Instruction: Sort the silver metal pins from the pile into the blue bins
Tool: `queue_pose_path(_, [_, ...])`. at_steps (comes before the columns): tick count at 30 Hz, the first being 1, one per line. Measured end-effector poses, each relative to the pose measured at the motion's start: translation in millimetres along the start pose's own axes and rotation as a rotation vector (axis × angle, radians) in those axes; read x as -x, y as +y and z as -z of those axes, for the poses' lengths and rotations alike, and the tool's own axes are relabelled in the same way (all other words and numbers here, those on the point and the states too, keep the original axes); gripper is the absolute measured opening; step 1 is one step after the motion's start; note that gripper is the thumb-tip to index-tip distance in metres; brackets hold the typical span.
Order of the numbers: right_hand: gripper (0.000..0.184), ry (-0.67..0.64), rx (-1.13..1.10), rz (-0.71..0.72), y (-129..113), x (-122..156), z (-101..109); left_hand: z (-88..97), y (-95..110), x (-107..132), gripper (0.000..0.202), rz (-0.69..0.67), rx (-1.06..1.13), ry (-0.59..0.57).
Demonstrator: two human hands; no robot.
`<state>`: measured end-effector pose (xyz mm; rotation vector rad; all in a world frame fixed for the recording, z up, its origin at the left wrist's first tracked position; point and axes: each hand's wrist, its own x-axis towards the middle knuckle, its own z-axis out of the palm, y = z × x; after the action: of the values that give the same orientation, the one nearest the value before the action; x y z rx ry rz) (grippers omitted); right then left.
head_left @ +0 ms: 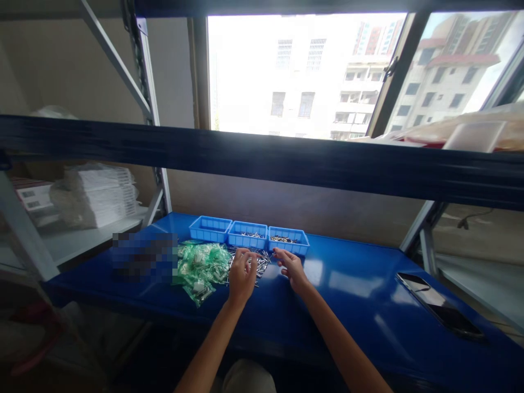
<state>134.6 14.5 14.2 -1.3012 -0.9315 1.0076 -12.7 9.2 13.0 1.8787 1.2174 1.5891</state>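
Observation:
My left hand (242, 275) rests over a loose heap of small metal pins (262, 262) on the blue table (352, 295), its fingers curled down onto them. My right hand (290, 266) hovers at the heap's right edge with fingers bent in a pinch; what it holds is too small to make out. Behind the heap stand three blue trays in a row: the left tray (209, 228) looks bare, the middle tray (248, 234) and right tray (288, 240) hold some pins. A pile of green plastic bags (200, 265) lies left of my left hand.
A dark phone (438, 304) lies at the table's right end. A dark shelf beam (262, 158) crosses above the table. Stacked white packets (102, 194) sit on a side shelf at left. A blurred patch (143, 256) covers something on the table's left.

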Motion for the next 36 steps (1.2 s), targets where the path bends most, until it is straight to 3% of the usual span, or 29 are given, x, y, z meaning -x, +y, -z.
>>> queue_pose_path(6, [0.041, -0.047, 0.133, 0.272, -7, -6, -13, 4.5, -11, -5, 0.033, 0.097, 0.068, 0.179])
queue_pose_path(9, [0.039, -0.049, 0.132, 0.288, -18, -15, -27, 5.9, -15, -5, 0.032, 0.099, 0.086, 0.177])
queue_pose_path(14, [0.038, -0.231, 0.169, 0.252, -31, -30, -40, 8.9, -17, -3, 0.032, 0.083, 0.079, 0.153])
queue_pose_path(20, [0.036, -0.223, 0.445, 0.316, -15, -32, -19, 7.9, -12, -2, 0.03, 0.003, 0.029, 0.076])
queue_pose_path(26, [0.028, -0.038, 0.946, 0.436, -7, -15, -1, 6.3, -9, -2, 0.033, -0.052, -0.018, -0.016])
queue_pose_path(36, [0.031, -0.04, 1.077, 0.37, -8, -17, 4, 6.0, -17, 0, 0.042, -0.049, -0.018, -0.078])
